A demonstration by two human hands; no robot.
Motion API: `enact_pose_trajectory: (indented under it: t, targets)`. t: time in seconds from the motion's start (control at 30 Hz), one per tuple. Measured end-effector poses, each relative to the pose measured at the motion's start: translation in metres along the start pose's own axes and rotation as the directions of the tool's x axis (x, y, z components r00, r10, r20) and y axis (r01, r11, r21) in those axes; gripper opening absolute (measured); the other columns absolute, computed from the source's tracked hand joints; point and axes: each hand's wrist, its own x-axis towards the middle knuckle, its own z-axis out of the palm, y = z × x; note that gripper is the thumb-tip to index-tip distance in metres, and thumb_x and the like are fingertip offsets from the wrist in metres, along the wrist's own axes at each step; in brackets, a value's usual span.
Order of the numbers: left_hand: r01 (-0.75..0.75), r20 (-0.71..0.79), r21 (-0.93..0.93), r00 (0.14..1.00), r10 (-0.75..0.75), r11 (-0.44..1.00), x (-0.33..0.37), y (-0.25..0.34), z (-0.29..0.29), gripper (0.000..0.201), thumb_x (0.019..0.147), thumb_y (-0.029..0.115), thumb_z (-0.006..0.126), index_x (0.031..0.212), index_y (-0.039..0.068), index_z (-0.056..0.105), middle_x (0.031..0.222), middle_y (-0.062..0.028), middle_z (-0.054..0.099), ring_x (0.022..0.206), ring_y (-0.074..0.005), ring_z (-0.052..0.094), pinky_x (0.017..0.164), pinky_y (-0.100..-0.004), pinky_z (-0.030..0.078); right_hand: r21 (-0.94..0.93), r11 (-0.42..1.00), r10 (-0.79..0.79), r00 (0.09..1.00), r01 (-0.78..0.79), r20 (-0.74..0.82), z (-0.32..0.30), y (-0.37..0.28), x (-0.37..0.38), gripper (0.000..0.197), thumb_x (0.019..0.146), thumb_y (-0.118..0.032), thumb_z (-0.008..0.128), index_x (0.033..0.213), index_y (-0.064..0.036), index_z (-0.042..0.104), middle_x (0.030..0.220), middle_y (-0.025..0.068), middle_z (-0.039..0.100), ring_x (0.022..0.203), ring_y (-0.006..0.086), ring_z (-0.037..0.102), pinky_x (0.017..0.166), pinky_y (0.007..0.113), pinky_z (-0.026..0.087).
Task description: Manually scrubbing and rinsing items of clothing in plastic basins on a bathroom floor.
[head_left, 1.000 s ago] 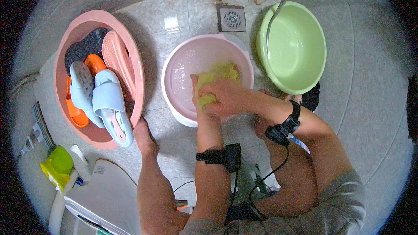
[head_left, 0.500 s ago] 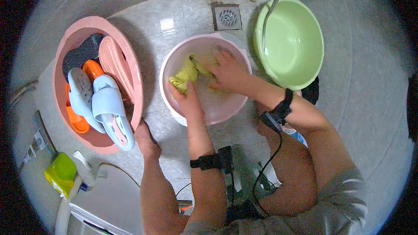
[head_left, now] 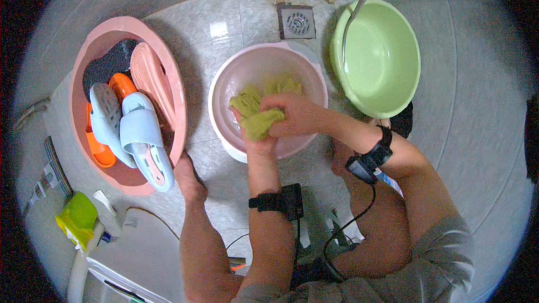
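The bunched yellow-green cloth (head_left: 258, 123) lies inside the pink basin (head_left: 225, 129), its long axis slanting from near left to far right, the right hand (head_left: 295, 115) pinching it over the left hand (head_left: 255, 143), whose finger state I cannot tell under the cloth. Tiled floor (head_left: 197, 115) separates the basin's rim from a salmon tub (head_left: 178, 92) of slippers (head_left: 141, 129) on the left, while the green basin (head_left: 387, 62) stands near it on the far right.

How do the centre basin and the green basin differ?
Colour: the centre basin is pale pink, the green basin light green. Occupancy: the left hand and right hand touch a yellow-green cloth within the centre basin; a metal hose crosses the green basin's edge. Shared: both are roundish, open-topped.
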Motion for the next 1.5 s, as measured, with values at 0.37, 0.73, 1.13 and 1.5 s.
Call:
enact_pose_trajectory:
  t: [0.37,0.73,1.13,1.5]
  targets:
    - [0.121,0.018,0.113,0.992,-0.124,0.986,-0.008,0.005,0.014,0.068,0.087,0.058,0.036,0.130,0.004,0.036,0.125,-0.0117,0.045,0.118,-0.0271,0.040,0.097,-0.0416,0.034,-0.163,0.975,-0.172,0.975,0.148,-0.142,-0.030,-0.005,-0.013,0.053,0.065,-0.032,0.073,0.110,-0.0097,0.055,0.103,0.0133,0.061,0.095,0.0284,0.059,0.085,0.036,0.045]
    - [-0.330,-0.016,0.368,0.932,0.361,0.869,-0.038,0.035,0.060,0.038,0.083,0.017,0.045,0.117,-0.001,0.044,0.112,-0.0150,0.053,0.102,-0.0297,0.055,0.086,-0.0411,0.047,0.254,0.967,0.128,0.911,-0.026,-0.393,-0.078,-0.002,-0.023,0.032,0.081,-0.021,0.064,0.108,-0.0038,0.058,0.099,0.0047,0.061,0.090,0.0120,0.055,0.081,0.026,0.046]
    - [-0.187,0.028,0.920,0.908,0.418,0.344,-0.110,0.062,0.114,0.036,0.087,0.020,0.044,0.116,-0.002,0.050,0.101,-0.0141,0.058,0.092,-0.0198,0.055,0.081,-0.0290,0.043,0.029,0.997,0.080,0.939,-0.074,-0.336,-0.104,-0.050,-0.060,0.021,0.079,-0.013,0.061,0.099,-0.0054,0.059,0.087,0.0066,0.062,0.078,0.0141,0.058,0.072,0.028,0.048]
    - [-0.016,0.211,0.908,0.880,0.425,-0.418,-0.070,0.054,0.073,0.072,0.079,0.029,0.065,0.130,-0.006,0.029,0.120,-0.0243,0.049,0.112,-0.0307,0.049,0.094,-0.0355,0.039,-0.543,0.779,0.162,0.938,-0.313,-0.308,-0.077,0.000,-0.026,0.032,0.082,-0.017,0.046,0.112,-0.0065,0.054,0.096,0.0187,0.060,0.082,0.0344,0.059,0.076,0.040,0.048]
